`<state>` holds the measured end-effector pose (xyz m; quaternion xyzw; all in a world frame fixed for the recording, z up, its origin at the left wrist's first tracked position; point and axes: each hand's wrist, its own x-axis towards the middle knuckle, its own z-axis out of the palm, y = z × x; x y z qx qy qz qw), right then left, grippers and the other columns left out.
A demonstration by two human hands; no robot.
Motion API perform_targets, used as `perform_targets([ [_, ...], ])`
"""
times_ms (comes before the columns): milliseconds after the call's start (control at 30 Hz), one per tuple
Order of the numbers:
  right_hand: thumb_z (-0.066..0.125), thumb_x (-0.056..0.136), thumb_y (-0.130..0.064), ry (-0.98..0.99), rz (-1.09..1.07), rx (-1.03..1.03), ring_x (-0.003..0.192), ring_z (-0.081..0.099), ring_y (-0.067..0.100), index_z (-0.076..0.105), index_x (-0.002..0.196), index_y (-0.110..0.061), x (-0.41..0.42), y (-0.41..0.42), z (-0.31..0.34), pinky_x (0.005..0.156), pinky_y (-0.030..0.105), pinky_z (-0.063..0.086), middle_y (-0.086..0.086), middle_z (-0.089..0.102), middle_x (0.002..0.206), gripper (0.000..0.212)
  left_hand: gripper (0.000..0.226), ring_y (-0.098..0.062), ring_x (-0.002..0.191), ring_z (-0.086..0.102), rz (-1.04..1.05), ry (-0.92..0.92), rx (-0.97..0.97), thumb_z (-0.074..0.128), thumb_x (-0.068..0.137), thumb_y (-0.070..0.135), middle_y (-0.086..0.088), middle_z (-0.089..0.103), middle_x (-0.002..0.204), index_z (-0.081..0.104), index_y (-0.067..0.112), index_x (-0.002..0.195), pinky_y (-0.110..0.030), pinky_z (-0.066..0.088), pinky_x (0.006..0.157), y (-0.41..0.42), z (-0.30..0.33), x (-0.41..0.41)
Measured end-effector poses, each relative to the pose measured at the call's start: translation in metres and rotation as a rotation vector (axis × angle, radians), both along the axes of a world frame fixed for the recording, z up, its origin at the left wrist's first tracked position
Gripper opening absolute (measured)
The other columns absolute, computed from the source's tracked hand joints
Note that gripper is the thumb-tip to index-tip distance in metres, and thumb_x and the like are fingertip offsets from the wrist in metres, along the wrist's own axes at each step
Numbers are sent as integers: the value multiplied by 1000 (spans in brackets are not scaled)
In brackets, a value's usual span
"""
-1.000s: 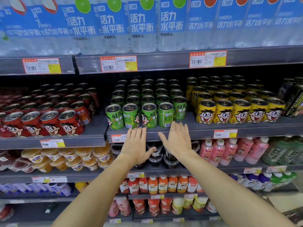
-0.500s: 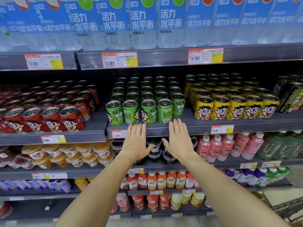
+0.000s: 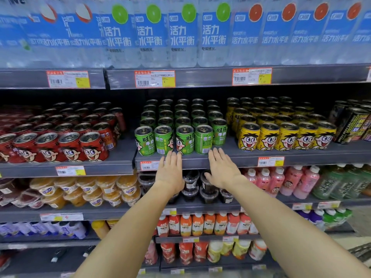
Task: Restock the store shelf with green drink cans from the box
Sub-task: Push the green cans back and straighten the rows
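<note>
At the centre of the frame, the green cans [image 3: 181,125] stand on the middle shelf [image 3: 230,157] in five columns, with four cans in the front row. Both hands reach toward that row, flat and empty with straight fingers: left hand [image 3: 169,171], right hand [image 3: 221,170]. Five yellow cans [image 3: 287,136] front the right.

The aisle is evenly and brightly lit from above, with no harsh glare. The can tops [image 3: 183,128] catch soft highlights, while the rear rows under the upper shelf [image 3: 200,77] sink into deep shadow. The wide-angle lens bends the shelf lines toward the edges. The water bottles [image 3: 150,35] at the top and the goods along the bottom and the sides look smeared and soft; the centre is sharper.
</note>
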<state>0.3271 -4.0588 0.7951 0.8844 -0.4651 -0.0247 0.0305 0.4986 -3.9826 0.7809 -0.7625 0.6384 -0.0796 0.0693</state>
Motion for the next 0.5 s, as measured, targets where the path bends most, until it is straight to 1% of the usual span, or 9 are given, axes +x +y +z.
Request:
perform_targets([
  [67, 43, 100, -43, 8, 17, 63, 151, -4, 29, -3, 155, -4, -5, -1, 9, 123, 41, 10, 14, -4, 164, 82, 90, -30, 149, -9, -14, 54, 5, 47, 95, 40, -16, -8, 161, -12, 2, 152, -43, 9, 121, 2, 1, 2],
  [133, 44, 100, -42, 13, 33, 95, 151, -1, 28, 0, 156, -4, -10, -2, 17, 122, 40, 12, 13, 0, 164, 80, 89, -30, 149, -9, -36, 66, 5, 48, 95, 39, -15, -9, 161, -11, 4, 152, -44, 10, 121, 5, 3, 4],
  [233, 48, 99, -39, -10, 47, 122, 150, 12, 27, 13, 155, -6, -17, 0, 30, 119, 42, 23, 12, 15, 162, 74, 84, -28, 149, -4, -86, 47, 31, 47, 96, 38, -14, -4, 162, -6, 6, 153, -46, 13, 120, 8, 12, 11],
  [300, 50, 98, -39, -11, 47, 107, 143, 28, 30, 24, 152, -7, -22, -2, 39, 112, 44, 33, 13, 29, 156, 68, 76, -28, 148, 8, -143, 3, 20, 46, 97, 38, -13, 9, 161, 8, 6, 154, -47, 20, 118, 7, 26, 16],
  [367, 51, 96, -41, 2, 32, 84, 134, 39, 31, 32, 147, -9, -25, -5, 50, 104, 45, 41, 13, 39, 147, 63, 61, -28, 140, 27, -212, -14, -19, 46, 96, 37, -13, 30, 152, 29, 8, 147, -45, 33, 111, 4, 41, 21],
  [433, 51, 96, -41, 4, 20, 70, 128, 44, 31, 38, 143, -10, -29, -9, 60, 99, 44, 44, 12, 45, 140, 58, 48, -27, 126, 43, -279, -8, -61, 45, 95, 36, -10, 47, 136, 45, 9, 135, -42, 43, 99, 1, 54, 24],
  [500, 51, 96, -41, -10, 19, 50, 126, 46, 30, 41, 141, -10, -33, -14, 71, 99, 43, 44, 12, 47, 139, 55, 38, -26, 114, 50, -340, -8, -88, 44, 95, 35, -8, 53, 124, 53, 10, 123, -39, 44, 88, -3, 63, 23],
])
